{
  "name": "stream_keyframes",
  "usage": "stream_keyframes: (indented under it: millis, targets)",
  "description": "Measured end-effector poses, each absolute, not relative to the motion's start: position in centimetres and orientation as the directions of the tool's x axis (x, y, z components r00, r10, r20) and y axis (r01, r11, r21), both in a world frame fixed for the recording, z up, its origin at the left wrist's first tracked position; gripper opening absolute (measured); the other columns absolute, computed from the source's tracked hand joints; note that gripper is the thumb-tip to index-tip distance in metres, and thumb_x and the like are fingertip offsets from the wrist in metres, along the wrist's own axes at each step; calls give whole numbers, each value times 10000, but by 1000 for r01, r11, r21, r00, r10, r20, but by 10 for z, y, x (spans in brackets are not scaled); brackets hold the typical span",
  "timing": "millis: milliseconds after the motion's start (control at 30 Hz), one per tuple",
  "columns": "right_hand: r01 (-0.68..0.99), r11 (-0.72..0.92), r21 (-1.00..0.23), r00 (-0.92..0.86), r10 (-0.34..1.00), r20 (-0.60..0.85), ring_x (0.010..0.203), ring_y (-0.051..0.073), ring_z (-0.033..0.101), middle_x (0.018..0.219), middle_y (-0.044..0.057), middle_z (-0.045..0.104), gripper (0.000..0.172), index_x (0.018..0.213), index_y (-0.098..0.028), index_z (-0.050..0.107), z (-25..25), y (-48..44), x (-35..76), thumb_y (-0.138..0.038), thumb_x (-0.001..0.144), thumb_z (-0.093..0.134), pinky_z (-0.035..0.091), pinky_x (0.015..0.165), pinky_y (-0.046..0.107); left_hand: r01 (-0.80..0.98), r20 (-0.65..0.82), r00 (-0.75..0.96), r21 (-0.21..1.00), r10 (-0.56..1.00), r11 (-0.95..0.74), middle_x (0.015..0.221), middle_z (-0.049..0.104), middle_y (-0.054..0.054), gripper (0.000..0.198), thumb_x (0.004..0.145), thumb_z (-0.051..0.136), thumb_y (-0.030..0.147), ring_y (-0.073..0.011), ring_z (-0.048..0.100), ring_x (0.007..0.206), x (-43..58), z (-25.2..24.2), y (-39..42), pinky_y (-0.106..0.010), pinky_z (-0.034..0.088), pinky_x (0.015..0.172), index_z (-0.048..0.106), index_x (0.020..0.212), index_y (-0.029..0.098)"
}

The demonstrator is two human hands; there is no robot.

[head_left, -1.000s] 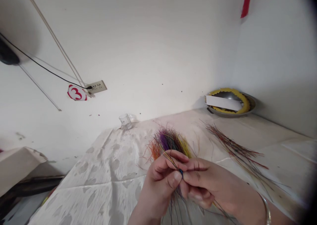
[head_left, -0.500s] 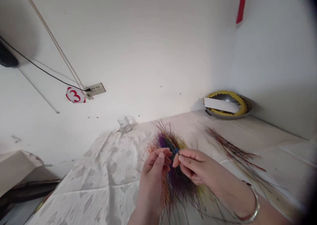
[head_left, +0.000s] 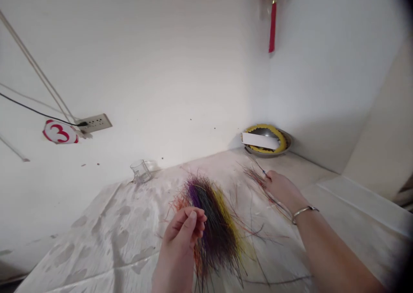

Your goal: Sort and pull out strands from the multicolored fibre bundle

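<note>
- Our left hand (head_left: 183,232) curled, fingertips together, just beside the bundle's left edge; we cannot tell if it grips strands
- Our right hand (head_left: 283,192) closed on a thin strand (head_left: 258,164), which points up-left toward a metal dish (head_left: 288,143)
- Multicoloured fibre bundle (head_left: 219,232) on a patterned white cloth (head_left: 80,254), long axis running near-to-far, slightly tilted
</note>
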State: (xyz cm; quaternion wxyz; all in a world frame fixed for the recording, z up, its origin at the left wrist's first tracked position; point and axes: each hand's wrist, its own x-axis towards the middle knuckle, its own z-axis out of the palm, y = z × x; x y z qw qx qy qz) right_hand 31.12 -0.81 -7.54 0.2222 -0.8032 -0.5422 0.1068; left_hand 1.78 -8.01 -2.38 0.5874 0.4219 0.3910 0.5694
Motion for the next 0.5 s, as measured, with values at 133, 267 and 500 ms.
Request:
stream_keyframes:
  millis: [133,267,500]
  targets:
    - [804,-394,-445,429,903,-25,937,198,628,1153,86,613,235,1135,-172,596,-89,-6,329,-292,938,553,536,799,378,-332,11,47,943,999,6,783,652,-22,200,716,741,388,-140,524,728,18,-21,-80,-219,418,656,716,738,191]
    - [811,-403,-424,423,905,-52,948,204,627,1159,92,609,250,1145,-161,590,-97,-2,335,-289,932,564,534,805,388,-321,25,45,947,999,-9,781,651,-23,202,721,735,391,-142,525,722,18,-20,-80,-223,422,660,719,742,191]
    - [858,-309,-411,348,937,22,978,212,616,1186,91,599,251,1153,-172,588,-84,-2,321,-296,938,552,522,834,410,-360,48,37,932,998,-32,768,640,-16,132,739,725,322,-125,515,690,11,-19,-77,-212,422,632,711,735,191]
